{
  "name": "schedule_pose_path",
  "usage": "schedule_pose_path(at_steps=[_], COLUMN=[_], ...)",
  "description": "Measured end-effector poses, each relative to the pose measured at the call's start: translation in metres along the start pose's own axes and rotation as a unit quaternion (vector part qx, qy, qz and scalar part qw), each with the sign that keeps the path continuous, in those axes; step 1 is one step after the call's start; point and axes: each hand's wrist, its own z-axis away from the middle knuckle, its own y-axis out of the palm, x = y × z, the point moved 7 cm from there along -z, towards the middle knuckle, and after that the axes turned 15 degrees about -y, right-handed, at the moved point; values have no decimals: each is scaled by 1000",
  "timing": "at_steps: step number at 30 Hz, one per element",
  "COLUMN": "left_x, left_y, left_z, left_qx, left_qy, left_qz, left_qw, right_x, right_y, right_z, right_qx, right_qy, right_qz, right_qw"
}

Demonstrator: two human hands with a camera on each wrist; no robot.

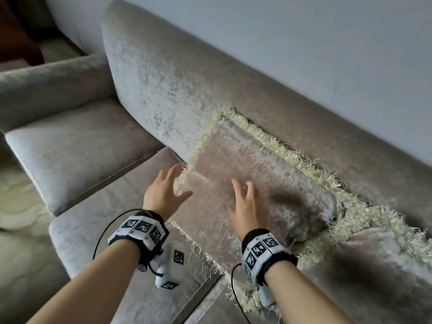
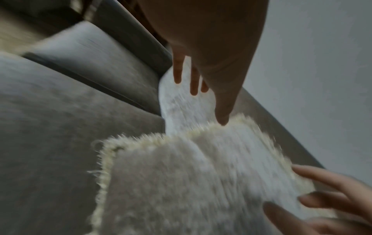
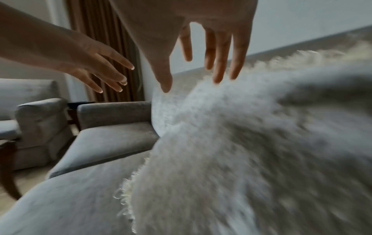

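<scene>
With left grip (image 1: 163, 192) and right grip (image 1: 245, 206) both spread wide and empty over the cushion (image 1: 245, 155) leaning on the sofa back (image 1: 163, 90), risks knocking it flat onto the seat (image 1: 93, 220) through an uneven or hasty push.

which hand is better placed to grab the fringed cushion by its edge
Left, probably: the left hand is open at the edge of the fringed cushion, thumb over its face; the right hand is spread over the middle, far from any edge.
</scene>
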Motion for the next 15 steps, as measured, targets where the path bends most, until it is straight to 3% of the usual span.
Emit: schedule_pose_path(at_steps=[8,15], left_x=[154,317], left_y=[-169,-289], left_z=[71,167], left_qx=[-135,-249], left_qy=[-162,-309], left_qz=[107,125], left_qw=[972,909], right_x=[216,419], right_y=[-23,29], right_z=[-15,14], right_qx=[3,72], right_qy=[-202,-346], right_qz=[-17,-19], right_qw=[979,935])
